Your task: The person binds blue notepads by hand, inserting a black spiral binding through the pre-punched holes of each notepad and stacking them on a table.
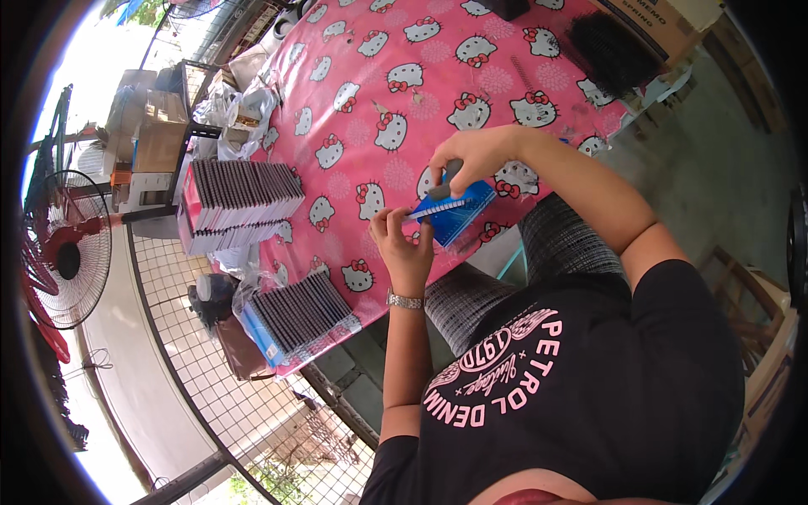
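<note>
A small blue notebook (461, 220) lies tilted at the table's near edge, in front of my lap. A pale strip with dark marks, its punched or bound edge (438, 209), faces up between my hands. My left hand (406, 251), with a metal watch at the wrist, pinches the left end of that edge between thumb and fingers. My right hand (473, 157) is closed round a dark grey object (451, 175), held just above the notebook's bound edge; its exact kind is hidden by the fingers.
Pink patterned cloth (353, 151) covers the table. Stacked bound notebooks (244, 198) stand at the left, with another row of notebooks (299, 311) nearer me. Black wire coils (614, 55) lie by a cardboard box (661, 29) at the far right. A fan (71, 248) stands beyond the left side.
</note>
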Demonstrator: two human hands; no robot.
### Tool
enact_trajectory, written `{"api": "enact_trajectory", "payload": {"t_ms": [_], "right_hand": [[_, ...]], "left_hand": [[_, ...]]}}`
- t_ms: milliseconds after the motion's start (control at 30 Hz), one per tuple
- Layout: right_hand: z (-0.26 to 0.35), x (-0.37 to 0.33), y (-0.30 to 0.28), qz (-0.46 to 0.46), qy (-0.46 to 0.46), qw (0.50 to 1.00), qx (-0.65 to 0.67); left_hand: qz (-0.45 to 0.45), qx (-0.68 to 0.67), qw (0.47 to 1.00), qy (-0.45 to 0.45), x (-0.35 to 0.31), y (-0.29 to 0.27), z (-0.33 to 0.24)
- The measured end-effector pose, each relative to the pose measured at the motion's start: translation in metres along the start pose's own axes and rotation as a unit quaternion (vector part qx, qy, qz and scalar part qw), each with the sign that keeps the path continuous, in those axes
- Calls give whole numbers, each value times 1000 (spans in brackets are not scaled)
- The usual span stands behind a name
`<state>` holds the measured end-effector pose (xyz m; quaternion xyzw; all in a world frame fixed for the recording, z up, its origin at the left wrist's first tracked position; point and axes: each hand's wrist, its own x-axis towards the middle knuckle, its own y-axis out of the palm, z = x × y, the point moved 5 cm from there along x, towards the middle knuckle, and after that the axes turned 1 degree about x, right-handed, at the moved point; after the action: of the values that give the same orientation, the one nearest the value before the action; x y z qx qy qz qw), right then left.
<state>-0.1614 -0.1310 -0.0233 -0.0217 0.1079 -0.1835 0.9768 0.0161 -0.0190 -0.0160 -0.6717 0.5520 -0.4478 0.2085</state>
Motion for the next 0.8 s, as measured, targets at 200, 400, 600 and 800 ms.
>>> {"api": "enact_trajectory", "payload": {"t_ms": [200,400,600,800], "right_hand": [[14,8,0,-11,45,994,-97],[21,11,4,22,-8,1000,20],[24,17,7,10,-26,999,33],[18,22,3,15,-27,999,14]], "left_hand": [[38,19,999,-2,1,-4,9],[71,-95,991,-61,10,-3,13],[56,-126,990,-40,13,-2,17],[63,-150,984,-69,13,0,22]]}}
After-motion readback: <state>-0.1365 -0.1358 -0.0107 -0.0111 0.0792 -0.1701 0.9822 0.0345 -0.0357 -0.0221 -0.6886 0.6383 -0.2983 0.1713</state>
